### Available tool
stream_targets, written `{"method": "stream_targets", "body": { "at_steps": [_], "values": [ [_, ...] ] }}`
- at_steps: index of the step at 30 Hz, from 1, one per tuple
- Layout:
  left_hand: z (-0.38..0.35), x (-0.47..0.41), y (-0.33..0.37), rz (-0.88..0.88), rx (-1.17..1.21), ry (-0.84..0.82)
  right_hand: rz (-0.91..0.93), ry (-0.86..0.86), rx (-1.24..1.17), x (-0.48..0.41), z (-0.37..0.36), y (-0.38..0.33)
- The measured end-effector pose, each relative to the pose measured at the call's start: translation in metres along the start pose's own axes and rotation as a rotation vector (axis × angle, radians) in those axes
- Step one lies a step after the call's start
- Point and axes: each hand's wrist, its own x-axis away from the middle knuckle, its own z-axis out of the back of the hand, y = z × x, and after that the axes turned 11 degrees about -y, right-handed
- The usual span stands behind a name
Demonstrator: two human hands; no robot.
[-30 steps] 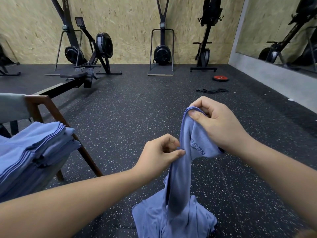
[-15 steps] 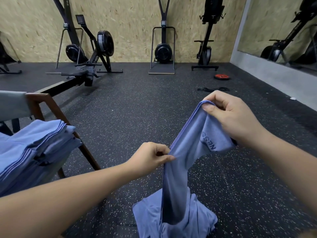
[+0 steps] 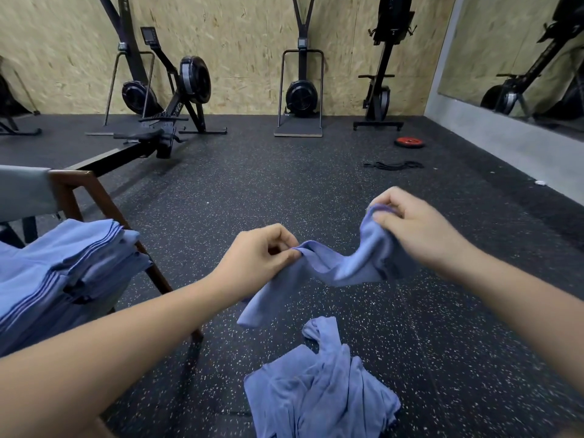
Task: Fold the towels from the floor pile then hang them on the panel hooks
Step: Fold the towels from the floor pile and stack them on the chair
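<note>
At frame centre, head view: the held towel (image 3: 335,267) is strung in the air between both hands, sagging in the middle, with one loose end hanging below the left hand (image 3: 262,257). The left hand's thumb and forefinger pinch the towel's top edge. The right hand (image 3: 410,226), centre right and a bit higher, has curled fingers pinching a bunched corner; it is motion-blurred, so the exact finger placement is unclear. The towel hangs clear of the floor pile (image 3: 319,384), which sits crumpled at lower centre on the floor (image 3: 284,191).

Step in hand, my read: finding the corners and opening the towel out before the first fold. To do it well:
- Slide each pinch along the top edge to a true corner.
- Pull the hands apart until the edge is taut and the sag is gone.
- Let the dangling end drop straight, away from the pile.
- Bring corner to corner and check the edges line up before creasing.

Containers: no bin or basket is visible. The only holder is the chair (image 3: 82,191) at left, whose seat carries the folded stack (image 3: 63,267), several blue towels laid flat with their striped edges roughly aligned. The panel hooks are not in view, so the hanging spot can't be placed.
</note>
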Motion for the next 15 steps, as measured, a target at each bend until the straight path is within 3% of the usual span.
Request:
{"method": "stream_targets", "body": {
  "at_steps": [6,15],
  "values": [
    [-0.006,0.006,0.031,-0.127,0.007,-0.04,0.046,-0.371,0.098,0.013,-0.049,-0.022],
    [-0.003,0.013,0.043,-0.147,0.058,-0.05,0.135,-0.267,0.079,0.007,-0.05,-0.028]
  ]
}}
